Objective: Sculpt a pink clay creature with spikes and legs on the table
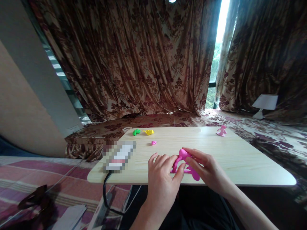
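Both my hands grip a bright pink clay figure [195,174] with a rounded lump on top and a looped, limb-like part, just above the near edge of the table. My left hand [161,175] pinches the loop on its left side between thumb and fingers. On the other side, the fingers of my right hand [203,164] close around the upper lump. Part of the figure is hidden behind my fingers. Farther back lies a small pink clay piece [153,143]. A paler pink clay figure [222,130] stands at the table's far right corner.
A green clay piece [136,132] and a yellow clay piece [149,132] lie near the back edge of the pale wooden table [251,166]. At its left rests a pixelated device [120,156] with a black cable [105,191]. A white lamp [265,102] stands beyond, before curtains [144,64].
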`<state>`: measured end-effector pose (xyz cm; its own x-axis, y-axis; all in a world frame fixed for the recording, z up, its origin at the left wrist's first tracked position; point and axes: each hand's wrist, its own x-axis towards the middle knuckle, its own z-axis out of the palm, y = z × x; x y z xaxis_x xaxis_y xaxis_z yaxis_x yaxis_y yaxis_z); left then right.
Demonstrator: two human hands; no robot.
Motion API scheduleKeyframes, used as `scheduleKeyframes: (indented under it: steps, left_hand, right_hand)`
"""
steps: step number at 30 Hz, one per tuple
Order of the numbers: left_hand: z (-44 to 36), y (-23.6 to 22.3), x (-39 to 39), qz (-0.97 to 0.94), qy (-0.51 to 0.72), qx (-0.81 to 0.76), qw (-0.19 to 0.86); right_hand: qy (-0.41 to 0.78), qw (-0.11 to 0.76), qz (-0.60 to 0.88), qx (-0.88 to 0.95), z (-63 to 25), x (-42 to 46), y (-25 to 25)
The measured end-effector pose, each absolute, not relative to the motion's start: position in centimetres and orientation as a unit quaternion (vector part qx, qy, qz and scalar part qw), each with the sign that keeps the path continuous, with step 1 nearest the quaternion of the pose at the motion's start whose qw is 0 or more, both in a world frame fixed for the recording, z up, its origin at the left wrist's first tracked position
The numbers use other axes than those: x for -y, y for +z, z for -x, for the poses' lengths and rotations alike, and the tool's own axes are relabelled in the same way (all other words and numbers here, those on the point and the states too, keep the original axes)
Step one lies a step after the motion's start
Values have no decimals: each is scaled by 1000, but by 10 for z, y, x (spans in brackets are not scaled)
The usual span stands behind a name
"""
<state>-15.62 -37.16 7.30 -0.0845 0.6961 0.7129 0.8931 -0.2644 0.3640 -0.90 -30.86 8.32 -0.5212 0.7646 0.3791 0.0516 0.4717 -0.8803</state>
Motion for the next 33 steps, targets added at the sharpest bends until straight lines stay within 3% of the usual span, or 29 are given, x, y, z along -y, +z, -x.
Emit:
scheduleKeyframes:
  steps: [28, 33]
  left_hand:
    - [159, 75, 379, 654, -475, 573, 136]
    - [172, 66, 377, 646, -477, 582, 127]
  right_hand:
    - [501, 436, 283, 692, 2, 293, 85]
    - [566, 391, 292, 665, -6, 268, 80]
